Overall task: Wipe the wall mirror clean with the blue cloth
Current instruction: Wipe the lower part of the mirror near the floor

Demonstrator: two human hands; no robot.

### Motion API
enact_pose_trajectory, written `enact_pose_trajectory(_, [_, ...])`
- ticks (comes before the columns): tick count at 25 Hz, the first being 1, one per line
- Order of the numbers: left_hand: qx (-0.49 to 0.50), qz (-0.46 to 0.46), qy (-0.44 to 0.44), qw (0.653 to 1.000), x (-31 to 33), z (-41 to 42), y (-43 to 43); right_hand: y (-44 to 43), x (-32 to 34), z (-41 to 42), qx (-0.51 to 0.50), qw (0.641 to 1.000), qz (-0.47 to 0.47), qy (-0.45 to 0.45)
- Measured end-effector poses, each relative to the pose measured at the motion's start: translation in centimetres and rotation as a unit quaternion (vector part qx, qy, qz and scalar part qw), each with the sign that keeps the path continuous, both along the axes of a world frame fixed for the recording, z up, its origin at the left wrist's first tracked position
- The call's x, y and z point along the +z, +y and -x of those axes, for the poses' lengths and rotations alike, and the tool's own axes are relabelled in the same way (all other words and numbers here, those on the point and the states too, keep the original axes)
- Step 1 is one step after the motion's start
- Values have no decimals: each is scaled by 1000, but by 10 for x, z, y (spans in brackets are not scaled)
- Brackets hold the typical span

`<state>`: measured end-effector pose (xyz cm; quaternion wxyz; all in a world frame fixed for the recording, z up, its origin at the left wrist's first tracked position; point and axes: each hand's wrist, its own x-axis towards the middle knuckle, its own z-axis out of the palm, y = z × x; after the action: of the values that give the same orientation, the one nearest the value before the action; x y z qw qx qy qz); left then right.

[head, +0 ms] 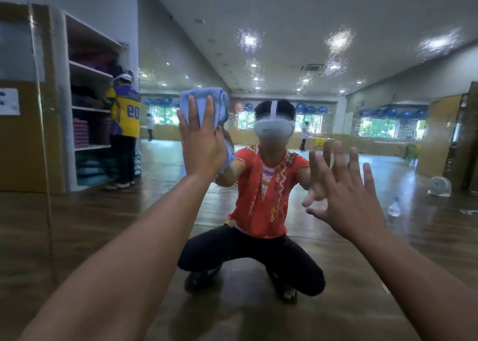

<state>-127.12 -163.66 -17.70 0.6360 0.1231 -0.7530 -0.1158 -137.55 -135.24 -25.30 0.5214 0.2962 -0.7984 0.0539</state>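
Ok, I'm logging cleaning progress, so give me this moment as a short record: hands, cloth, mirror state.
left hand: flat, straight fingers pressing the blue cloth against the mirror
right hand: fingers spread, holding nothing, up at the glass; contact unclear
cloth state: bunched, upper left of the person's reflection
mirror state: specks and smears across the upper part, over the reflected ceiling lights
also reflected: water bottle standing on the floor, right side
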Motion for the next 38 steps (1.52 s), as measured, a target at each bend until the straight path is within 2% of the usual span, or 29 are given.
enact_pose_trajectory(3, [16,0,18,1000,13,18,34,20,0,19,-7,999,-3,-38])
enact_pose_trajectory(6, [15,99,5,995,8,45,74,31,-1,32,3,999,-4,-54])
enact_pose_trajectory(9, [1,210,-48,977,-39,58,94,35,0,43,29,997,-10,-64])
enact_pose_trajectory(12, [12,268,-87,960,-98,41,66,35,-1,48,42,997,-2,-65])
enact_pose_trajectory(14, [48,250,-103,962,-119,17,35,35,-1,47,50,997,4,-61])
enact_pose_trajectory(15, [58,211,-103,970,-120,7,20,35,-1,48,55,997,9,-61])
enact_pose_trajectory(18, [43,-2,-37,998,-83,-1,7,33,-1,47,76,995,24,-57])
enact_pose_trajectory(20, [54,-70,30,996,-33,11,22,33,-1,47,82,995,27,-50])
enact_pose_trajectory(23, [85,-36,74,993,33,41,65,34,0,48,86,995,24,-41])
enact_pose_trajectory(25, [88,62,47,993,45,61,101,35,0,49,84,995,27,-41])
enact_pose_trajectory(27, [56,147,-4,987,20,71,128,36,-1,47,80,995,27,-47])
enact_pose_trajectory(29, [20,183,-44,982,-26,67,132,36,-1,46,83,995,29,-51])
enact_pose_trajectory(31, [8,214,-78,974,-76,52,112,37,0,47,88,994,25,-59])
enact_pose_trajectory(33, [36,235,-111,965,-114,29,78,36,0,47,82,994,25,-63])
enact_pose_trajectory(35, [58,190,-112,974,-123,5,36,35,-1,46,71,995,29,-71])
enact_pose_trajectory(38, [49,2,-64,997,-83,-12,-8,37,2,43,58,993,16,-104])
